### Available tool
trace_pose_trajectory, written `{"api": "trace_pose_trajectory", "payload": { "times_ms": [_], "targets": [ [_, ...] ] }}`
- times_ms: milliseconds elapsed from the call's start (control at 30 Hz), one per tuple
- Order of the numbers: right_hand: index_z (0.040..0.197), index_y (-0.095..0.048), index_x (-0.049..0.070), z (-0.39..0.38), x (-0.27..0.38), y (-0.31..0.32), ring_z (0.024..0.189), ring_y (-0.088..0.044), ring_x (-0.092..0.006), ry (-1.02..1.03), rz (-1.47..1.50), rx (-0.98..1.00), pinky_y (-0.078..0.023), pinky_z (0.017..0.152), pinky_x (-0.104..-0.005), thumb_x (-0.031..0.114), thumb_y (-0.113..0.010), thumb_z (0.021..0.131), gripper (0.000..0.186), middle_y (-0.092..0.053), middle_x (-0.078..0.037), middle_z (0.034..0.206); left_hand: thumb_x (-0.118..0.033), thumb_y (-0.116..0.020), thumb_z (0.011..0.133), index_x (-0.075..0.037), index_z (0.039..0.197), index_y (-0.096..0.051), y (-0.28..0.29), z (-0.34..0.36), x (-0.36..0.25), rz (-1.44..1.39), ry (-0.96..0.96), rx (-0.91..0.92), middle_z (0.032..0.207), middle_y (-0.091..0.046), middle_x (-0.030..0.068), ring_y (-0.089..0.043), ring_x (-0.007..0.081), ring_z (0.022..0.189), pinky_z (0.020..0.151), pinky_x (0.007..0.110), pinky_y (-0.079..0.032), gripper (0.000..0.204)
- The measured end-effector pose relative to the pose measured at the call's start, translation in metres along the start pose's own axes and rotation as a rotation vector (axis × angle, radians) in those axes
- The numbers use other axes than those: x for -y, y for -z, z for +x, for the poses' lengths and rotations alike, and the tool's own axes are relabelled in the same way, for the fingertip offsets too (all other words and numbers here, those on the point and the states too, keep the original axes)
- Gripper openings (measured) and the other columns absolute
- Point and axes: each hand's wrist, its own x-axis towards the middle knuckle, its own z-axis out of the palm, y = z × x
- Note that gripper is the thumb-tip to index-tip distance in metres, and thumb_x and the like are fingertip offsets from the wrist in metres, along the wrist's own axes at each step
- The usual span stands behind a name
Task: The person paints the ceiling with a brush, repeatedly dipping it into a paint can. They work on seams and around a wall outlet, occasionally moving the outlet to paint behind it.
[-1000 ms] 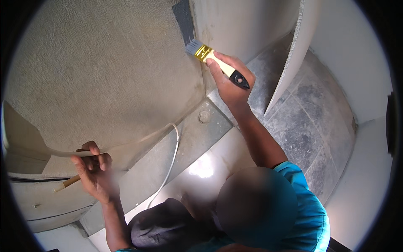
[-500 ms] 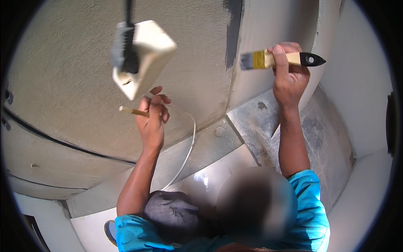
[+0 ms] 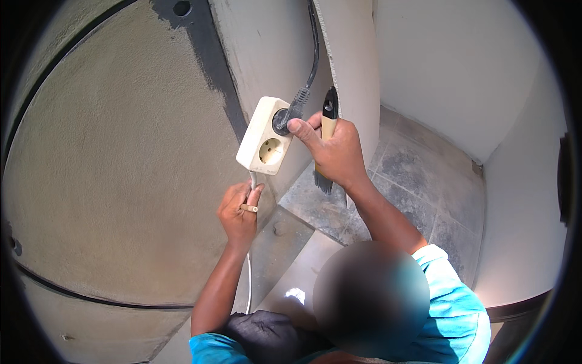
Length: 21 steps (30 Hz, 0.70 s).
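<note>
A cream two-way socket block (image 3: 257, 136) hangs tilted in front of the wall. A black plug (image 3: 284, 120) on a black cord fills its upper socket; the lower one is bare. Just beneath the block, my left hand (image 3: 236, 212) is closed on its white cable (image 3: 253, 179), with a short, thin tan stick (image 3: 249, 208) between the fingers. My right hand (image 3: 342, 151) grips a paintbrush (image 3: 328, 125), black-tipped handle up and dark grey bristles down. The right thumb reaches the plug; whether it presses on it I cannot tell.
A rough beige wall panel (image 3: 133, 164) with a dark painted strip (image 3: 209, 54) fills the left. A pale curved panel edge (image 3: 357, 60) stands behind my right hand. Stained grey floor tiles (image 3: 418, 176) lie beyond, and a plain white wall (image 3: 461, 67) rises at right.
The view has shifted. The socket block has come over to my right hand, and my left hand is now on its cable. The brush has turned from level to bristles down.
</note>
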Motion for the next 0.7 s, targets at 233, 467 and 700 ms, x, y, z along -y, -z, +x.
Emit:
{"api": "trace_pose_trajectory", "payload": {
  "times_ms": [233, 467, 700],
  "targets": [
    [0.063, -0.060, 0.007, 0.027, 0.008, 0.028, 0.053, -0.047, -0.0088, 0.015, -0.204, 0.116, -0.037, 0.049, -0.0300, 0.057, -0.073, 0.091, 0.059, -0.051, 0.003, 0.055, -0.012, -0.077, 0.093, -0.006, 0.108, -0.079, -0.021, 0.002, -0.008, -0.038, -0.064, 0.041, 0.090, -0.071, 0.0067, -0.063, 0.0117, 0.073, 0.063, 0.028, -0.050, 0.016],
    [0.068, -0.064, 0.000, 0.032, 0.008, 0.039, 0.052, -0.053, -0.0160, 0.002, -0.194, 0.223, -0.043, 0.052, -0.0369, 0.043, -0.074, 0.090, 0.049, -0.055, -0.005, 0.056, -0.062, -0.065, 0.094, 0.003, 0.093, -0.067, 0.009, 0.086, -0.018, -0.515, 0.401, 0.012, 0.081, -0.059, 0.0037, -0.051, 0.0091, 0.067, 0.059, 0.024, -0.044, 0.065],
    [0.082, -0.068, 0.001, 0.025, 0.020, 0.037, 0.059, -0.054, -0.0168, 0.040, -0.095, 0.361, -0.043, 0.059, -0.0366, 0.038, -0.072, 0.092, 0.038, -0.055, -0.004, 0.062, -0.071, -0.056, 0.094, 0.002, 0.096, -0.063, -0.032, 0.144, -0.087, -0.501, 0.532, 0.435, 0.076, -0.061, 0.0099, -0.065, 0.0170, 0.073, 0.062, 0.030, -0.054, 0.073]
  ]
}}
